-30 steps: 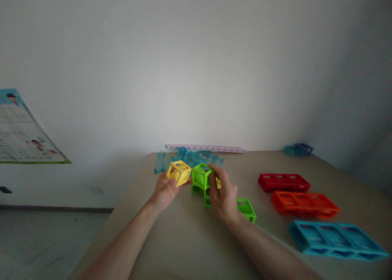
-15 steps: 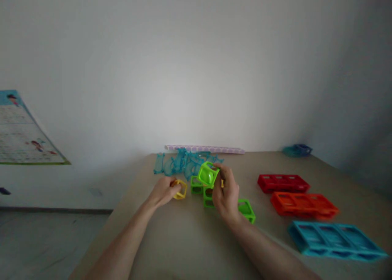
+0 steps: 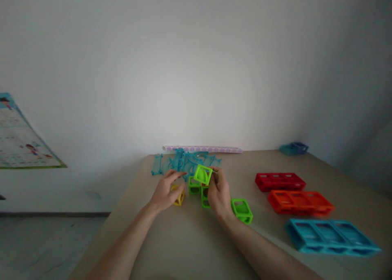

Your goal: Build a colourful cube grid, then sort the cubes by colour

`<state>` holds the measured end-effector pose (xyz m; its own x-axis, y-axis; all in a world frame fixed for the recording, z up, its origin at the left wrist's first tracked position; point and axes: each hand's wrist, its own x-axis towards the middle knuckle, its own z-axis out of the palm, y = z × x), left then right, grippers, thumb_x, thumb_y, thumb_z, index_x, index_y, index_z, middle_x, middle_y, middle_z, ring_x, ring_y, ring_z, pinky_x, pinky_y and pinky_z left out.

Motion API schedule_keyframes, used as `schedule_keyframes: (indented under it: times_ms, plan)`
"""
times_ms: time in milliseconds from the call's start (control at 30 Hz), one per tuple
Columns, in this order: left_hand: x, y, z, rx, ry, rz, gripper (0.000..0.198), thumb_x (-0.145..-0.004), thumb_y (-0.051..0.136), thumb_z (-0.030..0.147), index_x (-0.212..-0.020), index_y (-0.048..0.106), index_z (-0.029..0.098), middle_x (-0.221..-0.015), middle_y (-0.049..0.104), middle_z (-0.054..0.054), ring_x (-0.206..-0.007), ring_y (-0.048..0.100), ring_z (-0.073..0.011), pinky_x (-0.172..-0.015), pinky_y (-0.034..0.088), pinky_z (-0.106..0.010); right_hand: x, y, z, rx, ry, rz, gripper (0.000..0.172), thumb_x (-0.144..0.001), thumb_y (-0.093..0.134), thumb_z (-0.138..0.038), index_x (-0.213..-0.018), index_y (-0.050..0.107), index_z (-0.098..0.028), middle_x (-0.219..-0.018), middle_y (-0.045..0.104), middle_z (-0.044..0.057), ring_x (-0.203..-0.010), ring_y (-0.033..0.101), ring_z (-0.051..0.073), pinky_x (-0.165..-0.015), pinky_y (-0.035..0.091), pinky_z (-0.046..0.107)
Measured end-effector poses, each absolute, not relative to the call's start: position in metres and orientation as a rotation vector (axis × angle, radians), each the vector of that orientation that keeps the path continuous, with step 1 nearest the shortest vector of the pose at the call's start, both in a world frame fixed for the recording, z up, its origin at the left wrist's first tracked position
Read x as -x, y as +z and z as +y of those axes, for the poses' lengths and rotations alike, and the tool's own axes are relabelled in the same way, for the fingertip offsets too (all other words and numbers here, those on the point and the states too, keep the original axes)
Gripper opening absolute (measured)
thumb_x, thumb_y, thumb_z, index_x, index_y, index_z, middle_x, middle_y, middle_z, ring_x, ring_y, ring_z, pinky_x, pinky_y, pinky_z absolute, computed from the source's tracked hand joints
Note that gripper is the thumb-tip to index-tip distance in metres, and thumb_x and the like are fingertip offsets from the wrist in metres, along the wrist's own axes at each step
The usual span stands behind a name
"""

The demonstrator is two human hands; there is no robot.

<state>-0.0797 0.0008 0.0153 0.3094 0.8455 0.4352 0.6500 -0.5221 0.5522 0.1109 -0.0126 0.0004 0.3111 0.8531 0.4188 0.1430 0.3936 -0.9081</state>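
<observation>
Green cube (image 3: 203,174), open-framed w/ a rounded shape inside, is up off the tbl (image 3: 180,239) at center, tilted, in the R hand (image 3: 219,190): thumb & fingers closed on its R side. Fingertips partly hidden, so exact grip can't be told.

Nearest, low R: teal frame (image 3: 332,236), 3 openings in a row, flat on tbl & a bit blurred. L of it, beside the R wrist, 1 loose green cube (image 3: 241,210) sits on tbl, apart from the rest. Beyond the teal, approx. parallel: orange frame (image 3: 300,202), also 3 openings.

L hand (image 3: 167,191) is over/beside a yellow cube (image 3: 179,197) on tbl; thumb & index well apart, nothing gripped that I can see. Can't tell if it touches the yellow cube, partly hidden by the fingers. Btwn hands, below the held cube: 2 green cubes (image 3: 194,185), 1 partly behind the R hand. Red frame (image 3: 280,182), 3 openings, lies past the orange.

Farther: pile of translucent teal parts (image 3: 183,162), then a purple-&-white patterned strip (image 3: 202,149) along the wall (image 3: 196,67). Far R corner: dk blue & teal pcs (image 3: 294,148). Wall, far L: poster (image 3: 24,137) w/ cartoon figures & lines of print, too small/blurred to read.
</observation>
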Motion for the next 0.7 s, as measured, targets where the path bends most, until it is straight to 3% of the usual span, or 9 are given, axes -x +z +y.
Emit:
schedule_keyframes:
  times_ms: [100,200,367,500,700]
  plan:
    - [0.070,0.012,-0.004,-2.507,0.911,1.210,0.036,-0.078,0.060,0.022,-0.114,0.067,0.022,-0.109,0.062,-0.009,-0.106,0.055,-0.0250,-0.095,0.040,-0.036,-0.113,0.003,-0.012,1.109,0.651,-1.221,0.025,-0.092,0.042,-0.037,-0.107,0.056,-0.021,-0.085,0.068,0.004,-0.070,0.063,0.019,-0.058,0.047,0.027]
    - [0.064,0.004,-0.004,-2.500,0.789,1.282,0.038,-0.073,0.063,0.017,-0.111,0.066,0.020,-0.099,0.066,-0.008,-0.097,0.057,-0.0246,-0.089,0.044,-0.036,-0.114,0.006,-0.011,1.158,0.657,-1.266,0.024,-0.093,0.039,-0.035,-0.105,0.055,-0.022,-0.079,0.066,0.003,-0.065,0.062,0.018,-0.055,0.045,0.026]
    - [0.060,-0.001,-0.002,-2.430,0.825,1.459,0.021,-0.075,0.064,0.020,-0.096,0.065,0.019,-0.084,0.065,-0.005,-0.080,0.059,-0.0206,-0.074,0.044,-0.031,-0.115,0.007,-0.010,1.231,0.659,-1.298,0.022,-0.093,0.038,-0.033,-0.104,0.054,-0.023,-0.072,0.064,0.000,-0.061,0.062,0.018,-0.053,0.044,0.025]
    - [0.060,0.004,-0.002,-2.489,0.880,1.435,0.009,-0.076,0.066,0.019,-0.085,0.066,0.020,-0.085,0.067,-0.004,-0.087,0.059,-0.0215,-0.079,0.040,-0.032,-0.115,0.006,-0.011,1.253,0.648,-1.316,0.022,-0.092,0.038,-0.032,-0.104,0.054,-0.022,-0.072,0.065,0.001,-0.061,0.063,0.018,-0.053,0.044,0.025]
    - [0.062,0.006,-0.001,-2.459,0.837,1.505,0.008,-0.074,0.072,0.026,-0.079,0.067,0.021,-0.081,0.069,-0.002,-0.090,0.059,-0.0225,-0.081,0.036,-0.034,-0.117,0.009,-0.010,1.294,0.666,-1.334,0.021,-0.091,0.038,-0.031,-0.103,0.053,-0.023,-0.071,0.066,0.001,-0.061,0.064,0.018,-0.052,0.043,0.024]
